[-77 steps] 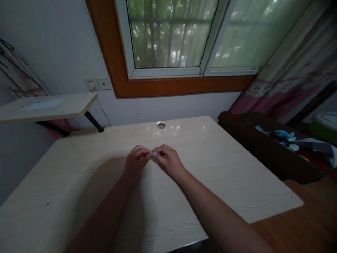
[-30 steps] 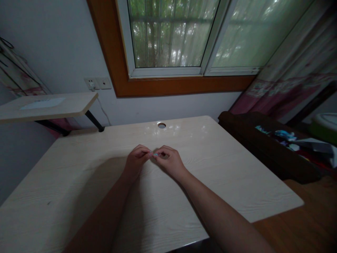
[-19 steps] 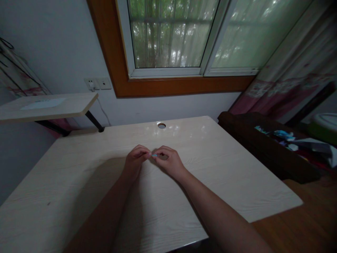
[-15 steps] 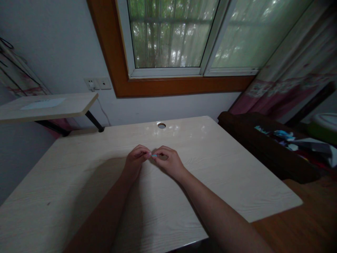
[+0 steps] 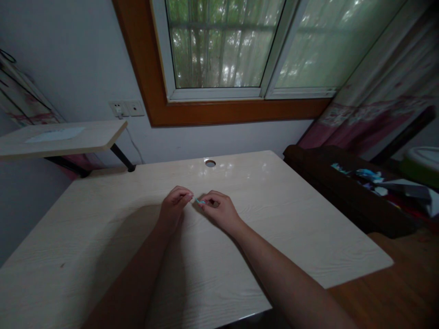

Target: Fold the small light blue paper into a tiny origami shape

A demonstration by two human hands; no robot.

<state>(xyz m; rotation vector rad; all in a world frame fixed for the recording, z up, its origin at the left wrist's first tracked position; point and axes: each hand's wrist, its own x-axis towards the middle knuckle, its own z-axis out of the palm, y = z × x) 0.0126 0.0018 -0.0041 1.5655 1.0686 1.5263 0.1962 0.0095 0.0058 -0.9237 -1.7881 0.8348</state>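
Observation:
Above the middle of the table, my right hand [image 5: 220, 209] pinches a small, thin teal strip [image 5: 199, 201] between thumb and fingertips. The strip's free part points left, toward my other hand, and curves slightly upward. My left hand [image 5: 174, 203] is closed in a pinch just left of the strip's end. Whether its fingertips grip that end or some other tiny thing is too small to tell. A narrow gap separates the two hands.
A light wood-grain table [image 5: 291, 233] lies under both arms, with a round cable hole [image 5: 210, 163] near its back edge. At the back left stands a raised shelf [image 5: 99, 137] on black legs. Right of the table is a dark piece of furniture [image 5: 315, 192] with cluttered items.
My left hand has drawn a little left and up, away from the right one. More of the teal strip now shows between them. The right hand has hardly moved.

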